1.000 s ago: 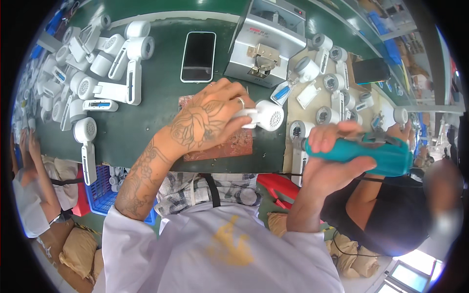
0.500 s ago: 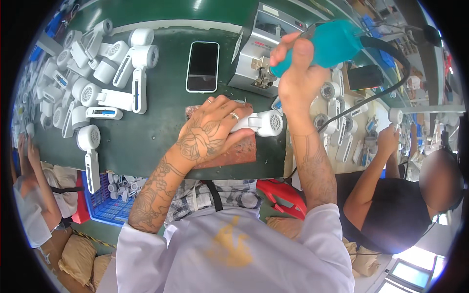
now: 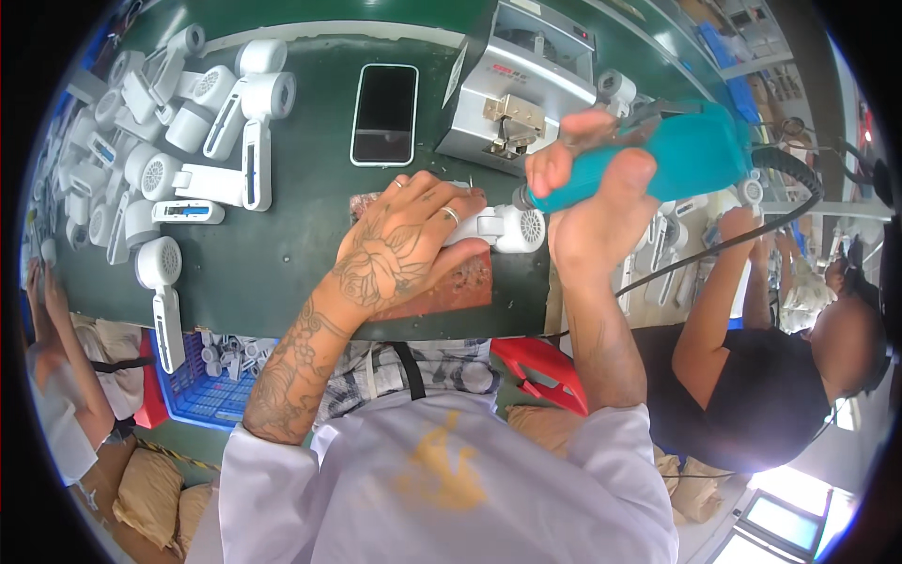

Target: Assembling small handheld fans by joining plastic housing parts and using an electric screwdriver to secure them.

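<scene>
On a worn reddish mat point(image 3: 442, 293) lies a white handheld fan point(image 3: 520, 229), its round vented head pointing right. My left hand point(image 3: 399, 244) presses over its handle and grips it, hiding most of that part. A teal electric screwdriver point(image 3: 681, 155) is in my right hand point(image 3: 601, 211), fingers and thumb wrapped round its front end. The tool is tilted, with its tip toward the left, just above the fan's head; I cannot make out a screw on it. Behind the fan stands a grey screw feeder point(image 3: 517, 85) with a metal outlet at its front.
A phone point(image 3: 384, 115) lies beyond the mat. Several white fans point(image 3: 194, 183) are heaped at the left, one point(image 3: 167, 324) overhanging the front edge. Below is a blue crate point(image 3: 202, 390) of parts. The screwdriver's black cable point(image 3: 695, 199) loops at the right, near a co-worker point(image 3: 742, 385).
My right hand has drawn the screwdriver away from the feeder's outlet, toward me and slightly right, and its tip is now nearer the fan. My left hand keeps hold of the fan.
</scene>
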A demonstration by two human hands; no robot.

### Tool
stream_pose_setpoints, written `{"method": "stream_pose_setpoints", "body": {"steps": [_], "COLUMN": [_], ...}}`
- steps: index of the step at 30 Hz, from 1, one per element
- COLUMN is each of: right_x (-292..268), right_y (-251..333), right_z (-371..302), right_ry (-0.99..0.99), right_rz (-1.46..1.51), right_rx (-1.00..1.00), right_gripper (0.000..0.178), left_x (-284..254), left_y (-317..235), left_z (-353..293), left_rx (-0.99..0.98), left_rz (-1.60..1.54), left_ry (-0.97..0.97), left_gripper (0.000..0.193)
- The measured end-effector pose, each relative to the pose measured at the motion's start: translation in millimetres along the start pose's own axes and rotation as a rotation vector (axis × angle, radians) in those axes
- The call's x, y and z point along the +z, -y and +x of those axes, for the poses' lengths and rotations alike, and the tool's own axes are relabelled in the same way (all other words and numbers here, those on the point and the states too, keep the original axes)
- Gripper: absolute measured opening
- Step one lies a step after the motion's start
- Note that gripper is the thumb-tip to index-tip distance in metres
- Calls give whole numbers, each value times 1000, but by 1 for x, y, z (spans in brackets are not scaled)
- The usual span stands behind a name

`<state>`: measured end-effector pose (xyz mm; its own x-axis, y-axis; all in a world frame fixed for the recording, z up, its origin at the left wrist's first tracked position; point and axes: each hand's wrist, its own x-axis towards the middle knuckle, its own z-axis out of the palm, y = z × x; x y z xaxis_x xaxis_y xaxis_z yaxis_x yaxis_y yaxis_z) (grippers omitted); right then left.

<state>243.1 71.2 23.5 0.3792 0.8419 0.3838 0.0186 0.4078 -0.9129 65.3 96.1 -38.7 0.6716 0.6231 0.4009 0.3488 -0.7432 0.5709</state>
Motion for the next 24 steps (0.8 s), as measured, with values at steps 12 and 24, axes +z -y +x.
{"method": "stream_pose_setpoints", "body": {"steps": [12, 24], "right_x": [2, 8], "right_y": [-23, -15], "right_z": [-11, -2], "right_ry": [93, 158], "right_rz": [173, -44], "right_rx": [18, 40], "right_gripper": [38, 62], "left_x": [3, -1], "left_y": [3, 2], "left_z": [-1, -3], "left_rx": [28, 23], "left_rz": [20, 41], "left_ry": [-5, 14], "left_gripper": [42, 42]}}
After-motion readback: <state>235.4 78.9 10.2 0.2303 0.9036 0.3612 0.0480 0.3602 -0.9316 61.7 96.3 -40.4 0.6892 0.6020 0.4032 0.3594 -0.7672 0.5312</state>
